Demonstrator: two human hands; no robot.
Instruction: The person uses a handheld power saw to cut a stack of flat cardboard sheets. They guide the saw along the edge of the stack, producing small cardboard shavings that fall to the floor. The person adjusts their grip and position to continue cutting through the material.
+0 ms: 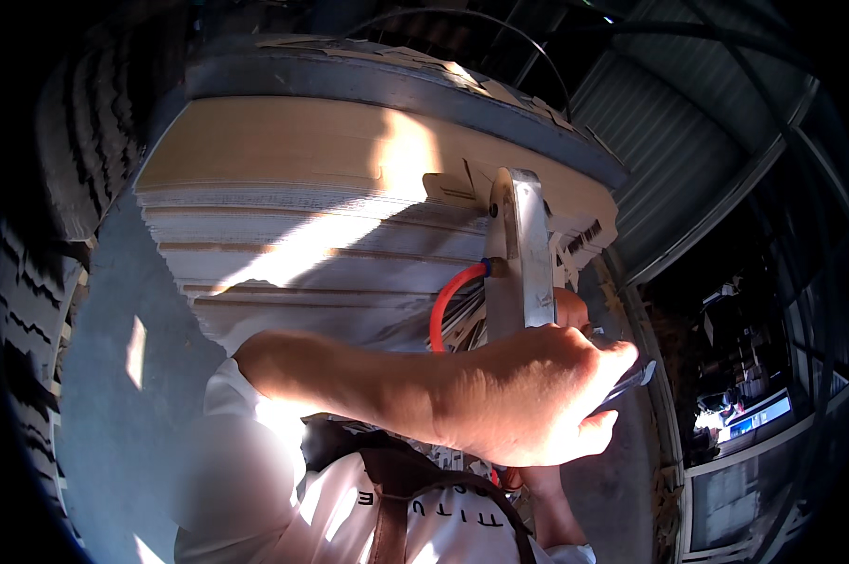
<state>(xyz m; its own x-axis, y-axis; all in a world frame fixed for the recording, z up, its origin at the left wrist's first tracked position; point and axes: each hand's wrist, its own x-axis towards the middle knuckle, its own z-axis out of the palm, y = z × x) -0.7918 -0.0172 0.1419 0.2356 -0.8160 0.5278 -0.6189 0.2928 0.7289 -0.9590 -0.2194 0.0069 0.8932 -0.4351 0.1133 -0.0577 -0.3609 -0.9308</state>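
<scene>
My left forearm crosses the view from left to right. At its end my left hand [537,399] is closed around the rear part of a metal hand-held air tool [523,249] with a long flat body. A red hose [448,296] curves from the tool's side. The tool points away from me, its far end over a tall stack of brown cardboard sheets [283,141]. My right wrist [545,481] shows beneath the left hand, but the right hand's fingers are mostly hidden. Skin also shows beside the tool body; I cannot tell which hand it belongs to.
A grey metal beam [349,80] runs along the stack's far side, with cardboard scraps [486,85] on top. More stacks with jagged edges [86,141] stand at the left. Grey floor [114,301] lies between. At the right is a corrugated metal wall [660,141].
</scene>
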